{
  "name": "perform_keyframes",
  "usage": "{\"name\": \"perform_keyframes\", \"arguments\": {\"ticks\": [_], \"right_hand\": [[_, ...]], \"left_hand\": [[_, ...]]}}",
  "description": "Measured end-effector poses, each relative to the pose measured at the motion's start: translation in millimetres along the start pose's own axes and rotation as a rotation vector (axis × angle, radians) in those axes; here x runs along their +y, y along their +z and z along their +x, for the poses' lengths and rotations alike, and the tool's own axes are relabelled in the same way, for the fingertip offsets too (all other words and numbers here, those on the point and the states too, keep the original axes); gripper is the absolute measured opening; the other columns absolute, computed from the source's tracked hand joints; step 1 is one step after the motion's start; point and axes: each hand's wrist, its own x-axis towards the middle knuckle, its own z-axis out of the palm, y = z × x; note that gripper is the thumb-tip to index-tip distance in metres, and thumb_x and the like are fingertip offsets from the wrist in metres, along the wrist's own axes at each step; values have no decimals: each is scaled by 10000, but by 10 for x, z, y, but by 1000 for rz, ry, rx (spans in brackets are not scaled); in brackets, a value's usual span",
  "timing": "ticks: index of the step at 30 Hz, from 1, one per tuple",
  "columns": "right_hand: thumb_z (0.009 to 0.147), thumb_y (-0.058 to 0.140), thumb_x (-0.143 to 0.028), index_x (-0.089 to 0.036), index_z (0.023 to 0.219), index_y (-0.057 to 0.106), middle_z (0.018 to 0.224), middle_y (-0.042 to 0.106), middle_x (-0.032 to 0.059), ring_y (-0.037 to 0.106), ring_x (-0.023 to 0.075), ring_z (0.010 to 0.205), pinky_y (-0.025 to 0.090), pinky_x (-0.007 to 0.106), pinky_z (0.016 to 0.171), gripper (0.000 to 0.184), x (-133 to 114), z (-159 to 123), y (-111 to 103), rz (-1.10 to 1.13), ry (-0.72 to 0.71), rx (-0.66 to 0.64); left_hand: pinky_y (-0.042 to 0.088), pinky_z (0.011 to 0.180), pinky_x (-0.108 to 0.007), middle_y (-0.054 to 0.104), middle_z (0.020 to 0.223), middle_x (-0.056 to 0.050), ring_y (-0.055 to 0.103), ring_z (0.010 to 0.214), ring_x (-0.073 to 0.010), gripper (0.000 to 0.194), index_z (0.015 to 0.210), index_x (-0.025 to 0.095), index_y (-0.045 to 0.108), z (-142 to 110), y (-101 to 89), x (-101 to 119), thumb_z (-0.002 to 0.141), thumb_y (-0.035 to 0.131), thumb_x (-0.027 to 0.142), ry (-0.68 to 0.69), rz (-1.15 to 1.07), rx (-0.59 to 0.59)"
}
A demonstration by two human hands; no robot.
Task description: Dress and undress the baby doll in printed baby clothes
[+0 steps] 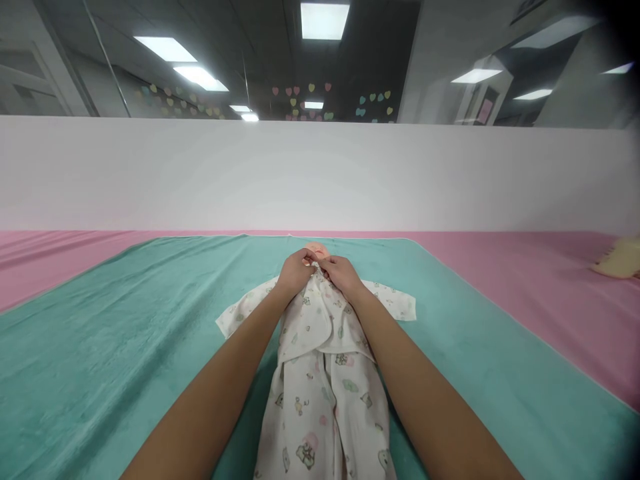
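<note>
A baby doll lies on its back, its head [317, 249] partly showing beyond my hands. It wears a white printed baby shirt [306, 327] with overlapping fronts and matching pants [320, 407]. Both shirt sleeves lie spread out to the sides. At the neckline, my left hand [296, 272] pinches the shirt's collar with closed fingers. Right beside it, my right hand [342, 275] grips the other side of the collar, fingertips nearly meeting those of the left. The fingertips hide the exact fastening at the neck.
Under the doll spreads a teal blanket [150, 347], laid over a pink sheet [540, 293]. A low white wall [320, 173] runs behind, with glass above it. At the far right edge sits a pale yellow object [620, 259], partly cut off.
</note>
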Motion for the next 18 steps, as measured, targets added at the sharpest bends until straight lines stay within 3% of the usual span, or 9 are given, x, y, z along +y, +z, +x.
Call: {"name": "perform_keyframes", "arguments": {"ticks": [7, 11, 15, 18], "right_hand": [[683, 485, -324, -187, 684, 513, 579, 531, -26, 420, 91, 455, 284, 209, 400, 140, -21, -9, -3, -36, 0, 20], [675, 491, -292, -189, 739, 533, 619, 564, -21, 488, 115, 542, 347, 221, 491, 129, 0, 1, 5, -62, -18, 40], [684, 506, -302, -194, 863, 534, 744, 580, -15, 520, 132, 670, 387, 238, 607, 211, 9, -107, 28, -94, -107, 120], [725, 500, -330, -206, 874, 537, 805, 570, -15, 517, 130, 717, 392, 243, 645, 197, -21, -294, 31, -100, -199, 77]], "left_hand": [[411, 742, -281, 657, 866, -30, 575, 826, -182, 141, 788, 196, 634, 27, 13, -48, 709, 518, 181, -47, -4, 4], [409, 711, -275, 658, 851, -29, 577, 818, -188, 130, 791, 198, 632, 24, -3, -58, 732, 522, 233, -62, -27, 9], [411, 680, -256, 646, 824, -25, 576, 769, -171, 100, 778, 190, 607, -46, -18, -27, 714, 554, 245, -78, -56, 41], [411, 677, -256, 631, 789, -22, 570, 735, -161, 101, 783, 185, 578, -194, -32, -12, 733, 537, 263, -92, -67, 102]]}}
